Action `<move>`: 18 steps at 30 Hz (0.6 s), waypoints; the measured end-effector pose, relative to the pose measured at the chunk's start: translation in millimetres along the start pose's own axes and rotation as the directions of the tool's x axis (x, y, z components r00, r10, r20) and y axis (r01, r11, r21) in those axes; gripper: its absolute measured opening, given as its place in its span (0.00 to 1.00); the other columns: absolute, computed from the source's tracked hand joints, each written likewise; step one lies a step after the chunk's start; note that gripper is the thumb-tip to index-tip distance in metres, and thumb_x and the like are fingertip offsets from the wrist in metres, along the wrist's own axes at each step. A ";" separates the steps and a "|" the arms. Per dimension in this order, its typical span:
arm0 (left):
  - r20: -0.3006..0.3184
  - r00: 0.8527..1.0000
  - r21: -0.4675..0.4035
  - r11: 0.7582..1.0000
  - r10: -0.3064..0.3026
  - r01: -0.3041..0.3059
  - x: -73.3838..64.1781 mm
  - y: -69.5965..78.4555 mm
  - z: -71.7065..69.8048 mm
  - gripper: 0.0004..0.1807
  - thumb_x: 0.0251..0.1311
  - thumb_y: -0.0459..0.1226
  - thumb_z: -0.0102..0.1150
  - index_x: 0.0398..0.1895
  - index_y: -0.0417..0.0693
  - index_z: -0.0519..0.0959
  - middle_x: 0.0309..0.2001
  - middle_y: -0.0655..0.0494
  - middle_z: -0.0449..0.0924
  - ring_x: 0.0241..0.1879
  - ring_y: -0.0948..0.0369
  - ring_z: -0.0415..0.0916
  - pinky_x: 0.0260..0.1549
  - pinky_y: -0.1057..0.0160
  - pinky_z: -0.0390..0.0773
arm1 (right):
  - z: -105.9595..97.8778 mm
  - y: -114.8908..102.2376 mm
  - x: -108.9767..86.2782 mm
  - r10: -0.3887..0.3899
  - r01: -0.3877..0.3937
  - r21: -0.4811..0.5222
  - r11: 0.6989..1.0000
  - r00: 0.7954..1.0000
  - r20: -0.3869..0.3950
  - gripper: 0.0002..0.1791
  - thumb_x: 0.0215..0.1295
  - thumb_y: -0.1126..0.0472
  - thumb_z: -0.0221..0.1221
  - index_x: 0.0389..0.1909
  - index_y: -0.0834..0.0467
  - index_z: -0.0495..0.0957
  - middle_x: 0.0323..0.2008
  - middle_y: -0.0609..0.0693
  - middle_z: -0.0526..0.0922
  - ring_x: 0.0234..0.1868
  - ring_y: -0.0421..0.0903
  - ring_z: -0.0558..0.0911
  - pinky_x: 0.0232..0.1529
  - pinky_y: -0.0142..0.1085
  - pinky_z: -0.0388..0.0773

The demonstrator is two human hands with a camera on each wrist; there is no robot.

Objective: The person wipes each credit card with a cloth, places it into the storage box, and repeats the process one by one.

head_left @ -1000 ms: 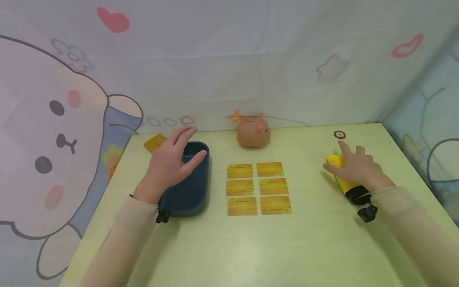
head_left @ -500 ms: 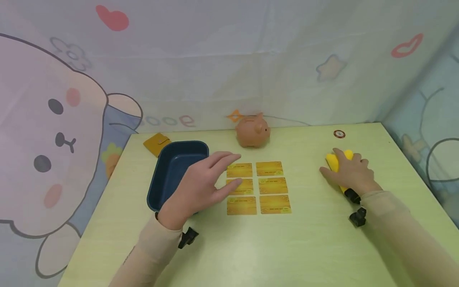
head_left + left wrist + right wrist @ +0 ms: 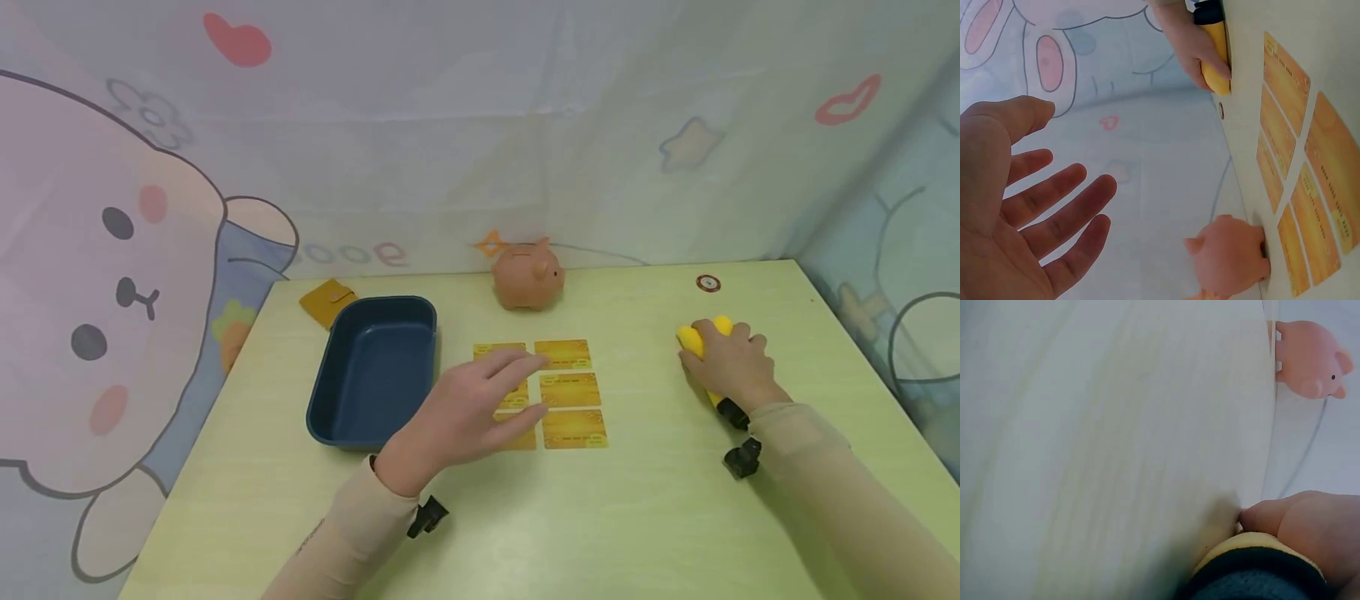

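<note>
My left hand [image 3: 471, 410] hovers over the left-hand cards, palm bare and fingers spread loosely in the left wrist view. Gold cards [image 3: 574, 428] lie in two neat columns on the table, some partly hidden by that hand. At the right, my right hand [image 3: 731, 367] grips a yellow object with a dark end [image 3: 691, 340]. Two rounded yellow tips stick out past the fingers, and its dark end [image 3: 1254, 575] shows large in the right wrist view. The rest of it is covered by the hand, so I cannot tell its kind.
A dark blue tray [image 3: 318, 408] stands left of the cards, with a mustard wallet [image 3: 327, 302] behind it. The pink piggy bank [image 3: 527, 277] is at the back edge. A red-and-white chip [image 3: 708, 283] lies beyond my right hand. A printed curtain [image 3: 450, 150] hangs behind the table.
My left hand has moved right from over the tray to over the cards. The right hand has settled onto the yellow object and closed round it, turning it slightly.
</note>
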State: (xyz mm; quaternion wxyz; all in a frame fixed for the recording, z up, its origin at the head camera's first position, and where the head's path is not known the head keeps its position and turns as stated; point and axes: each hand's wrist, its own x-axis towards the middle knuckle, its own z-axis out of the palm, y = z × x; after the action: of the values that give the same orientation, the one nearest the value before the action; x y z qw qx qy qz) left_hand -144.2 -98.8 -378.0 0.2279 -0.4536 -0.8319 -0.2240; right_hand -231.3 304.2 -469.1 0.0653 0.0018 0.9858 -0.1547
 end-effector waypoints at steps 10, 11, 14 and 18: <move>0.024 1.000 -0.056 0.998 0.000 0.002 -4.3 3.8 21.0 0.25 0.68 0.45 0.69 0.64 0.47 0.79 0.51 0.54 0.84 0.33 0.67 0.80 0.33 0.72 0.80 | -9.9 -4.3 1.4 -0.006 -0.002 0.092 0.996 0.996 0.090 0.33 0.69 0.54 0.55 0.72 0.62 0.61 0.50 0.78 0.60 0.40 0.71 0.69 0.33 0.52 0.73; 0.025 1.000 -0.062 0.998 -0.001 0.002 -5.2 4.0 23.3 0.25 0.68 0.45 0.69 0.64 0.46 0.80 0.51 0.54 0.85 0.33 0.67 0.80 0.33 0.72 0.80 | -11.1 -4.5 1.7 -0.007 -0.003 0.098 0.995 0.995 0.101 0.34 0.68 0.54 0.56 0.71 0.63 0.61 0.49 0.77 0.61 0.39 0.70 0.69 0.34 0.52 0.73; 0.038 0.999 -0.081 0.997 -0.010 0.013 -7.9 5.1 29.8 0.23 0.68 0.44 0.69 0.63 0.46 0.81 0.52 0.54 0.85 0.32 0.68 0.80 0.33 0.71 0.81 | -13.9 -4.2 2.2 -0.011 -0.001 0.104 0.995 0.992 0.122 0.35 0.66 0.54 0.59 0.70 0.64 0.62 0.49 0.76 0.63 0.41 0.68 0.71 0.36 0.51 0.75; 0.061 0.998 -0.089 0.996 -0.018 0.024 -10.9 7.3 36.5 0.21 0.67 0.44 0.69 0.60 0.47 0.82 0.51 0.54 0.86 0.35 0.67 0.82 0.35 0.70 0.83 | -14.9 -0.6 2.9 -0.021 0.008 0.101 0.995 0.991 0.133 0.36 0.64 0.54 0.63 0.68 0.65 0.64 0.50 0.75 0.66 0.46 0.67 0.70 0.40 0.54 0.76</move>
State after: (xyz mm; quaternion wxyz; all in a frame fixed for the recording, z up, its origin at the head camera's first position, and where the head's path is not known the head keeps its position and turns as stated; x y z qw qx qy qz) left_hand -139.1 -81.2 -412.2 0.1799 -0.4612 -0.8321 -0.2500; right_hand -236.1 308.1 -455.2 0.1299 -0.0125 0.9702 -0.2042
